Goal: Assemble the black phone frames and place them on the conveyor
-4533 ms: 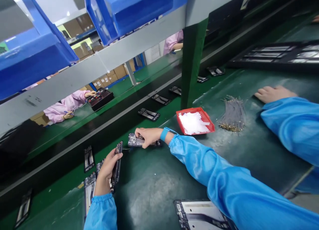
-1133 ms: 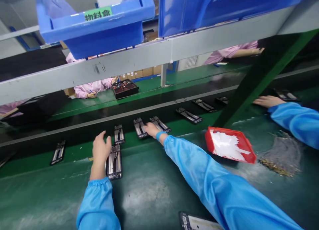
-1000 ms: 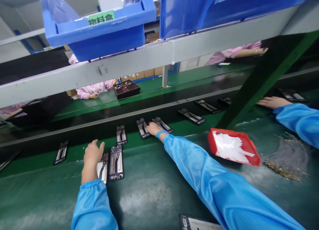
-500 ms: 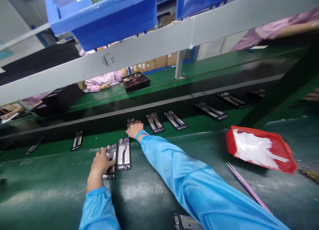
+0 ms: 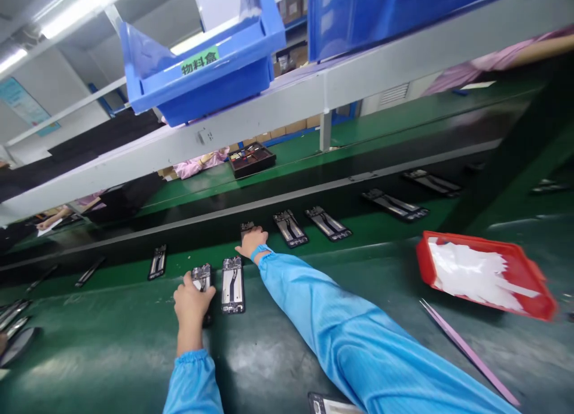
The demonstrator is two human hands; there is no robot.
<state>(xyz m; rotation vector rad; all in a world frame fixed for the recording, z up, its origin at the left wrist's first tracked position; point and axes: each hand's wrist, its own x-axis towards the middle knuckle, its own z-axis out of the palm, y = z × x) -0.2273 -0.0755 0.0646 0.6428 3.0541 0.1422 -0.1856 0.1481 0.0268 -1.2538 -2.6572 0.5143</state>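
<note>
Left hand part-curled, gripping left phone frame across its width; right hand curled over far frame — can't tell if gripped. Middle frame between them, long axis near-far — left hand just beside.

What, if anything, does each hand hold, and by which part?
Left hand: a phone frame, by its long sides. Right hand: partly covers another frame; grip unclear.

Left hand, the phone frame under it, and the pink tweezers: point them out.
left hand (image 5: 191, 301), head view: back of the hand
phone frame (image 5: 203, 275), head view: its exposed upper end
pink tweezers (image 5: 476, 358), head view: partway along the shaft
</note>
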